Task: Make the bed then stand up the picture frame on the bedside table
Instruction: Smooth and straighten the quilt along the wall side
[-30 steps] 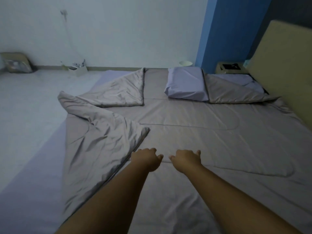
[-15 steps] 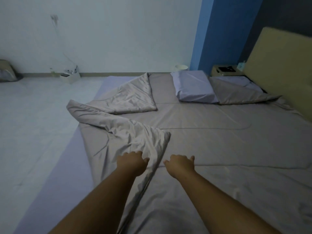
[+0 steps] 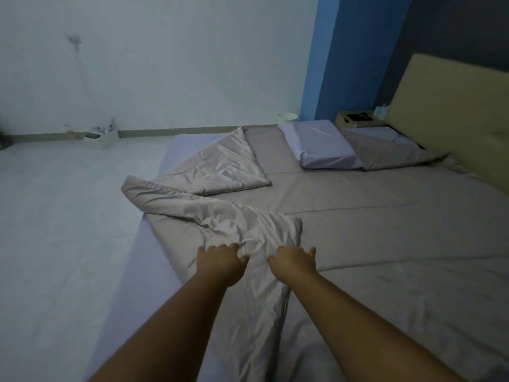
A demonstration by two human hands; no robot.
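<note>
A grey-beige duvet (image 3: pixel 371 216) lies across the bed, and its left side is folded back in two flaps. My left hand (image 3: pixel 220 261) and my right hand (image 3: pixel 293 261) lie side by side on the near flap (image 3: pixel 248 230), fingers curled into the bunched fabric. A lilac pillow (image 3: pixel 322 146) lies at the head of the bed. A second pillow (image 3: pixel 382 132) is partly under the duvet. At the far right stands the bedside table (image 3: pixel 341 124), with a dark picture frame (image 3: pixel 358 116) lying flat on it.
The lilac fitted sheet (image 3: pixel 154 257) shows along the bed's left edge, with pale floor beyond. A beige headboard (image 3: pixel 454 119) stands at the right. On the floor by the far wall are a white box (image 3: pixel 102 137) and a round white bin (image 3: pixel 287 117).
The view has swung left and both hands have moved left, from the flat duvet onto the near folded flap, which is now bunched up under them.
</note>
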